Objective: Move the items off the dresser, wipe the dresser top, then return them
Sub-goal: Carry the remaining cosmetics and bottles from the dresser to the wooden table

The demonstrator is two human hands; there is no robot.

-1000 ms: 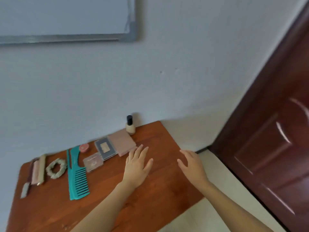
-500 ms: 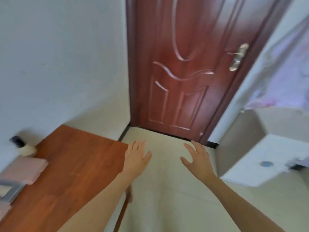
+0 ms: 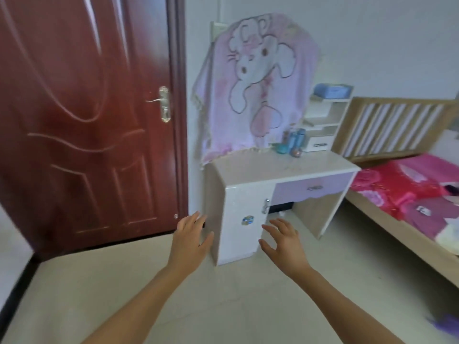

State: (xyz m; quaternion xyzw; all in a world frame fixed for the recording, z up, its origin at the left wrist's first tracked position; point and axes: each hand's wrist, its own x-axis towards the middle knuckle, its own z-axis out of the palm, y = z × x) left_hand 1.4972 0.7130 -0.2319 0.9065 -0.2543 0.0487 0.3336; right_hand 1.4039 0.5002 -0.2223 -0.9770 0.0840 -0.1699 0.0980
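Both grips are wide and hold nothing: the left grip [image 3: 191, 242] and the right grip [image 3: 285, 244] hang over the floor [image 3: 223, 306], fingers spread. The task's things, a few bottles [image 3: 295, 141] and a jar [image 3: 281, 149], stand close together far beyond the right grip, at the back right of the surface [image 3: 260, 170], out of reach of either grip. By how they stand, none has been moved off yet.

The likeliest slip is a knock. The bottles are tall, narrow and crowded, so a grip reaching for one could tip its neighbour. A pink towel [image 3: 255, 83] hangs beyond both grips with its fringe down on the back edge of the surface; a wiping stroke there could drag it, or it could snag on a lifted bottle. No cloth shows in either grip or anywhere in view, so the wipe may stall until one is found.

The surface is pale and glossy, with faint marks towards its right side. Below it, the white cabinet front of the dresser [image 3: 243, 202] sits between and just beyond the grips. A dark red door [image 3: 87, 120] stands beyond the left grip. A small shelf [image 3: 323, 120] rises behind the bottles, and a bed [image 3: 409, 202] with red bedding lies well to the right of the right grip.
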